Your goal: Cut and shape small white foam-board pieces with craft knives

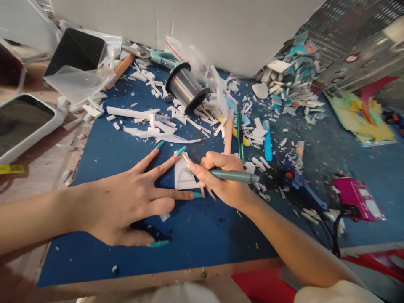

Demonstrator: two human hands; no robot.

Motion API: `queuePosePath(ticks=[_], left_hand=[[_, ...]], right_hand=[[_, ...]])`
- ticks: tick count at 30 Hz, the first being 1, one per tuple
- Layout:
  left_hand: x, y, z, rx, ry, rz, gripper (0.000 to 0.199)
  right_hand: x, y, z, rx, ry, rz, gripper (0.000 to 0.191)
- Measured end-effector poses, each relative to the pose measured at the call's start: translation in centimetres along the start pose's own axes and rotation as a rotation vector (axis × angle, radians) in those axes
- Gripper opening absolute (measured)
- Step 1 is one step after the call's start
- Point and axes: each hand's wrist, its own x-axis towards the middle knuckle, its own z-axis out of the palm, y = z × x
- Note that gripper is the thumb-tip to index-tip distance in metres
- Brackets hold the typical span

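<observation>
A small white sheet piece (184, 180) lies flat on the blue mat (202, 244) between my hands. My left hand (135, 200) is spread palm down, with its fingertips at the upper left corner and lower edge of the piece; one finger is curled. Pinched in my right hand (221, 176) is a grey-green pen (236, 175), its tip over the piece and hidden by the fingers. Faint curved lines show on the piece.
Behind my hands are white scraps (158, 134), a wire spool (187, 87), teal-handled pliers (164, 57), a green cutter (240, 130) and a blue strip (267, 141). A glue gun (299, 185) and magenta packet (358, 198) lie right, a white-framed device (28, 122) left.
</observation>
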Motion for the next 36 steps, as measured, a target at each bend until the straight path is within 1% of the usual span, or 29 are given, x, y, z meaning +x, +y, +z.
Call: queuePosePath(ticks=[3,8,9,13,15,18,22,23,27,28,32,33,36], left_hand=[[0.00,0.00,0.03,0.005,0.000,0.007,0.033],[0.02,0.01,0.04,0.004,-0.010,-0.001,0.026],[-0.01,0.01,0.06,0.005,-0.002,0.003,0.027],[-0.16,-0.02,0.19,0.006,0.039,0.023,0.035],[-0.17,-0.03,0.20,0.013,0.039,0.025,0.034],[-0.04,-0.01,0.11,0.023,0.006,0.014,0.030],[0.11,0.03,-0.05,0.002,-0.046,-0.009,0.025],[0.10,0.03,-0.07,0.002,-0.046,-0.009,0.025],[-0.01,0.07,-0.07,0.014,-0.032,0.002,0.024],[-0.02,0.08,-0.06,0.014,-0.031,0.000,0.024],[-0.03,0.09,-0.06,-0.001,-0.043,-0.020,0.025],[-0.04,0.08,-0.06,-0.001,-0.040,-0.020,0.025],[-0.09,0.07,-0.04,0.011,-0.030,-0.003,0.025]], right_hand=[[0.04,0.07,-0.11,-0.007,-0.016,-0.032,0.044],[-0.02,0.20,-0.28,0.046,-0.109,-0.039,0.041],[-0.03,0.20,-0.27,0.061,-0.104,-0.043,0.041],[-0.10,0.13,-0.14,0.085,0.011,-0.042,0.044],[-0.14,0.10,-0.11,0.056,0.016,-0.020,0.045],[-0.21,0.13,-0.11,0.053,-0.043,-0.019,0.043],[-0.20,0.14,-0.11,0.119,-0.150,-0.067,0.038],[-0.17,0.12,-0.10,0.115,-0.144,-0.073,0.038],[-0.10,0.05,-0.11,0.023,-0.018,-0.067,0.044],[-0.11,0.08,-0.12,0.031,-0.012,-0.070,0.045],[-0.23,0.19,-0.13,0.154,-0.144,-0.093,0.039],[-0.24,0.19,-0.12,0.147,-0.145,-0.093,0.039],[-0.19,0.14,-0.07,0.054,-0.029,-0.077,0.043]])
